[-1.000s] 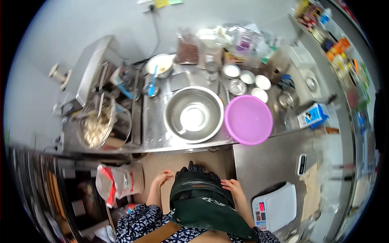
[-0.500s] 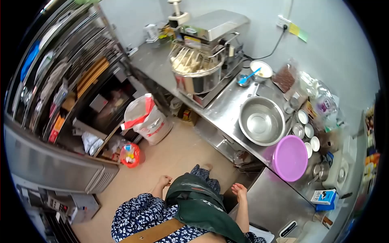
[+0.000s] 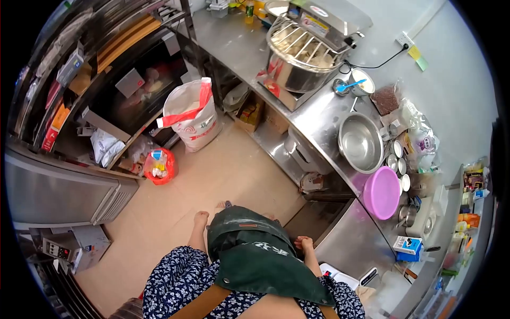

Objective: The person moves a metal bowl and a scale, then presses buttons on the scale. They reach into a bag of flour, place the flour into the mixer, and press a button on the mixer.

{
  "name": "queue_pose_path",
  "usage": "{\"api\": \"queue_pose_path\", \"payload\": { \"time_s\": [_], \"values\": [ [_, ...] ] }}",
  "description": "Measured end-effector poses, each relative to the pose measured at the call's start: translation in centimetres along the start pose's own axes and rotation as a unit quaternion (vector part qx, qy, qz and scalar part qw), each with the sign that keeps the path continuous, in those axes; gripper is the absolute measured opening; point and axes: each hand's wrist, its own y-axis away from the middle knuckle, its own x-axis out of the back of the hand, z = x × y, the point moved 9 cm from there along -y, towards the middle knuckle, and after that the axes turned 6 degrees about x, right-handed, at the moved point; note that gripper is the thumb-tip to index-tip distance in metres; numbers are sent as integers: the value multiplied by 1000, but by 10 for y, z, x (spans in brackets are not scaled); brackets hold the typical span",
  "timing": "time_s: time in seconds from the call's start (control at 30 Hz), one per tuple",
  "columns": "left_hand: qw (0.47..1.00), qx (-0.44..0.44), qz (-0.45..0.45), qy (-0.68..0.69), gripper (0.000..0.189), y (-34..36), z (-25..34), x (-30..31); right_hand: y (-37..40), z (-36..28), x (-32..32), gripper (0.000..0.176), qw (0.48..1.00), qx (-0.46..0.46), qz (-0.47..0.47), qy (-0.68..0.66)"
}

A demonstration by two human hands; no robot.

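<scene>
My left hand (image 3: 201,217) hangs low over the tan floor, left of the dark green apron (image 3: 255,234); its fingers are too small and turned away to make out. My right hand (image 3: 304,243) is at the apron's right side, near the steel counter front, fingers loosely bent and partly visible, with nothing seen in it. Neither hand touches the kitchenware. On the worktop to the right are a steel bowl (image 3: 361,143) and a pink-purple basin (image 3: 381,193). A stand mixer bowl (image 3: 297,72) holding pale dough stands behind a wire guard.
A white and red sack (image 3: 194,127) and a red-lined bin (image 3: 159,169) stand on the floor at left, before the rack (image 3: 127,48). A milk carton (image 3: 408,244), a kitchen scale (image 3: 340,279) and small white cups (image 3: 405,182) line the right counter.
My view has shifted, and the mixer, sack and bowls now sit elsewhere in it. My right hand has lowered beside the apron, its fingers less spread. My left arm hangs straighter.
</scene>
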Motion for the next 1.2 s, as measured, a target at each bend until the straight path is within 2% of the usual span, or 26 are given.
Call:
{"api": "queue_pose_path", "payload": {
  "time_s": [0.13,0.27,0.43,0.57,0.63,0.7,0.83,0.93,1.07,1.1,1.2],
  "values": [
    [995,25,-82,58,13,-15,12,21,45,2,-27,14,999,-37,22,-13],
    [985,61,-87,138,12,-24,-8,60,68,-2,-53,14,998,-41,30,32],
    [963,155,-80,206,11,-24,-91,115,84,-33,-96,17,995,11,0,97],
    [948,194,-126,219,16,-32,-193,138,89,-61,-128,20,986,52,-21,160],
    [948,221,-92,211,19,-22,-222,156,91,-74,-141,21,981,61,-29,180],
    [948,254,-48,186,20,0,-211,175,91,-93,-152,22,977,80,-26,198],
    [937,257,-79,223,25,3,-211,165,88,-120,-177,22,970,103,-28,220],
    [934,243,-117,233,29,-1,-182,147,87,-132,-195,22,964,140,-44,223],
    [938,187,-173,234,28,-8,-122,132,87,-126,-196,21,969,151,-42,190],
    [947,172,-145,231,21,-13,-109,134,83,-117,-191,22,973,145,-41,176],
    [954,148,-159,204,15,-36,-80,128,75,-88,-167,18,984,124,-20,123]
  ]
}}
